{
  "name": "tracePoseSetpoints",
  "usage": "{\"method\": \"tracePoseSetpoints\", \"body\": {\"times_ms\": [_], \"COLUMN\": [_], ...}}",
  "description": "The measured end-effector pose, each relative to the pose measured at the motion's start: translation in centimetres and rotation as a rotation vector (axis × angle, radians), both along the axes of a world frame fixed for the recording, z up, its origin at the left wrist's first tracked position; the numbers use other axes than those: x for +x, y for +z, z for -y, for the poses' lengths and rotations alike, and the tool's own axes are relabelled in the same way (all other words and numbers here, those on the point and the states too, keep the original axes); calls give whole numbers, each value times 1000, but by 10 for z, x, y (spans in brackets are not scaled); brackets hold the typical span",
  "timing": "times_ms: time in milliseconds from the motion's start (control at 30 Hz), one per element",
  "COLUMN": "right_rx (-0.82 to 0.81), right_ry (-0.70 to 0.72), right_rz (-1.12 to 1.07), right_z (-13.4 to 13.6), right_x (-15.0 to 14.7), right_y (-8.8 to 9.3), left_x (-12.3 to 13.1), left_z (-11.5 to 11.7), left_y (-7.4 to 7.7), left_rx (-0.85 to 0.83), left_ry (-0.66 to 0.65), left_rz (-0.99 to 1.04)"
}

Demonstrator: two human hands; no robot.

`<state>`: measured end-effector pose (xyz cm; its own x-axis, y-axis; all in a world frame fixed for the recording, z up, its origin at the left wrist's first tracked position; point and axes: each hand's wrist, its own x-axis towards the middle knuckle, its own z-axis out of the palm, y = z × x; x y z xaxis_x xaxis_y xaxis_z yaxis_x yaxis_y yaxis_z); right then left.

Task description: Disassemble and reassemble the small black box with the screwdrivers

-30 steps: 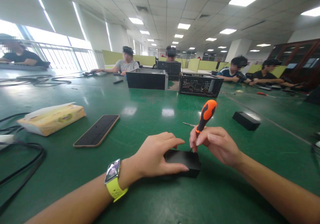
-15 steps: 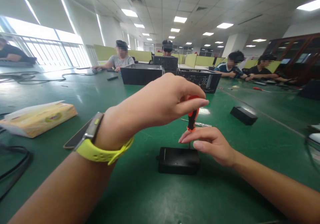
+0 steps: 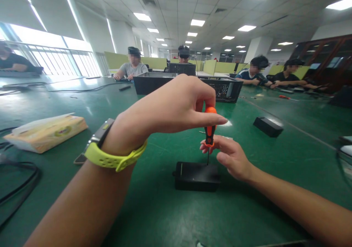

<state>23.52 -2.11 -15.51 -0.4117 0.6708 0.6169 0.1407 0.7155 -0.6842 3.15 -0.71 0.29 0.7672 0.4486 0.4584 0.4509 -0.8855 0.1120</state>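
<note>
Centrally, over the green table (image 3: 154,217), the left hand (image 3: 176,107) is being clenched from above and the right hand (image 3: 232,157) is being curled loosely, fingertips pinching, both around one tool. Under them, a black box (image 3: 196,176) is being rested flat near the table's front, and the screwdriver (image 3: 210,131) thus gripped is being stood upright, tip on the box's far right corner.

Two hands (image 3: 176,107) (image 3: 233,159), one held screwdriver (image 3: 210,132), two small black boxes (image 3: 196,176) (image 3: 268,126), one tissue pack (image 3: 46,133), one watch (image 3: 115,159).
</note>
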Motion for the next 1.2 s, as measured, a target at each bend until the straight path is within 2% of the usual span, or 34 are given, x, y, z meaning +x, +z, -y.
{"method": "tracePoseSetpoints", "body": {"times_ms": [67,200,233,300,400,467,667,833,933,1067,1200], "right_rx": [23,34,36,42,64,87,112,88,89,59,47], "right_ry": [22,11,4,-4,0,2,-7,53,94,118,127], "right_rz": [27,67,75,88,108,118,131,170,210,286,378], "right_z": [2,0,-1,-3,-5,-4,-5,-7,-6,-5,-3], "right_x": [0,3,4,6,8,9,11,8,7,8,8], "right_y": [-1,-5,-6,-6,-7,-7,-8,-10,-10,-8,-8], "left_x": [1,-1,-2,-4,-6,-8,-25,-21,-20,-27,-31], "left_z": [-1,-2,-2,-3,-7,-11,-9,-10,-11,-12,-14], "left_y": [-1,1,2,2,0,0,8,5,3,5,5], "left_rx": [0,-82,-104,-106,-8,20,-134,-64,-57,-155,-159], "left_ry": [19,-155,-164,-85,120,153,-83,77,16,-119,-21], "left_rz": [27,-15,-29,-34,-10,-24,-150,-112,-89,-108,-139]}}
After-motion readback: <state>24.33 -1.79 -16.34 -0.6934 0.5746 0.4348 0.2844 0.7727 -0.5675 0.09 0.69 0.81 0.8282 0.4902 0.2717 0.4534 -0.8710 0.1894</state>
